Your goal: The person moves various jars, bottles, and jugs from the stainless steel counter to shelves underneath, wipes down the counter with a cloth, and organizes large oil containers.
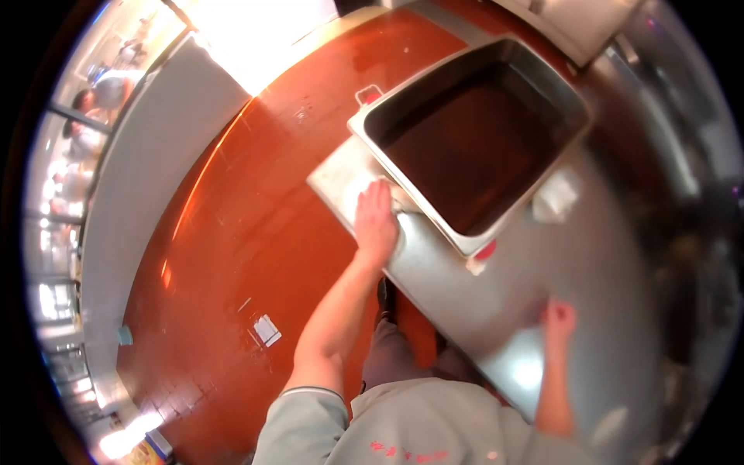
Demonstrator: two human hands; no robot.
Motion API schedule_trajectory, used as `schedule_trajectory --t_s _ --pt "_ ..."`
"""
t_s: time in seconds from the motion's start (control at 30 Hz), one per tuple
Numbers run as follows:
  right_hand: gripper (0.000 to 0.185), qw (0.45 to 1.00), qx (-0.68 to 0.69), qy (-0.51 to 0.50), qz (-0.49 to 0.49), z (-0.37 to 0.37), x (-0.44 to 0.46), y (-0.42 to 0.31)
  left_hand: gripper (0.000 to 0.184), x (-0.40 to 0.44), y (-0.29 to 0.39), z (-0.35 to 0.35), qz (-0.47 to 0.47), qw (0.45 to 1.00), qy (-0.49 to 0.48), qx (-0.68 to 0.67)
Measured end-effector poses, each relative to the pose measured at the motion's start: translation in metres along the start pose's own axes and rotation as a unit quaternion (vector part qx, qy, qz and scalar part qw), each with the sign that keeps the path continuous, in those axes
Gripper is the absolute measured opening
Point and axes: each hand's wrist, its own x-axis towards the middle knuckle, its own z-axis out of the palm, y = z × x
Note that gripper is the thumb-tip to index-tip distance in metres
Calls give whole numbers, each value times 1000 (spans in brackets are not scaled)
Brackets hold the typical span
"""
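Observation:
A large rectangular metal pan with dark contents stands tilted to the view at the end of a steel table. My left hand lies with fingers stretched out at the table's edge, beside the pan's near left side, on or by something pale. Above the right part of the table is my right hand, its fingers curled in; what it holds, if anything, is too small to make out. A white crumpled cloth or paper lies right of the pan. Something red shows under the pan's near corner.
Red-brown floor spreads to the left, with a white drain cover or sheet on it. A grey wall curves along the left, with windows and people beyond. Blurred metal equipment stands at the right.

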Motion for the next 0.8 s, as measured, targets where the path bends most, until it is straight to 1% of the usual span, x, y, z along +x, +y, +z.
schedule_trajectory --t_s 0.07,0.13,0.17,0.2,0.27,0.3,0.4,0.43,0.5,0.53,0.57,0.6,0.63,0.67,0.7,0.73,0.77,0.8 --pt "12 999 13 30 33 -2 -32 -3 50 47 -48 10 -18 998 10 59" --pt "12 997 21 58 56 4 -57 -11 42 90 -95 21 -7 989 93 115" --pt "11 995 18 73 65 8 -71 -18 40 111 -113 23 -27 988 90 119" --pt "11 993 14 87 75 10 -85 -23 38 125 -124 20 -47 988 85 124" --pt "9 993 26 90 79 18 -105 -22 30 143 -130 16 -159 987 9 23" --pt "8 992 31 89 78 17 -111 -21 26 144 -128 16 -217 975 -28 -26" --pt "6 990 21 76 119 25 -120 -15 19 115 -109 11 -105 992 67 -16" --pt "6 990 23 69 122 26 -123 -15 21 107 -100 5 -53 993 99 -19" --pt "6 991 27 56 122 30 -118 -11 23 76 -74 -1 -46 995 49 -80" --pt "7 989 62 57 118 38 -112 5 28 42 -48 9 8 996 73 -44" --pt "8 990 57 49 119 36 -110 7 32 27 -25 0 7 997 50 -62" --pt "8 987 88 44 126 37 -108 4 31 10 -9 -7 33 993 39 -106" --pt "9 988 92 36 121 38 -109 -13 30 -5 10 -13 39 991 36 -127" --pt "10 988 88 33 120 37 -108 -9 29 -24 23 -14 60 988 22 -138" --pt "11 987 100 37 121 36 -109 -8 31 -44 39 -24 75 984 -25 -159" --pt "11 987 105 33 113 37 -111 -15 32 -61 55 -31 89 976 -39 -194" --pt "12 988 113 30 106 41 -112 -20 37 -82 60 -28 92 970 -93 -204" --pt "13 990 96 23 104 38 -116 -17 32 -96 75 -33 100 965 -99 -220"
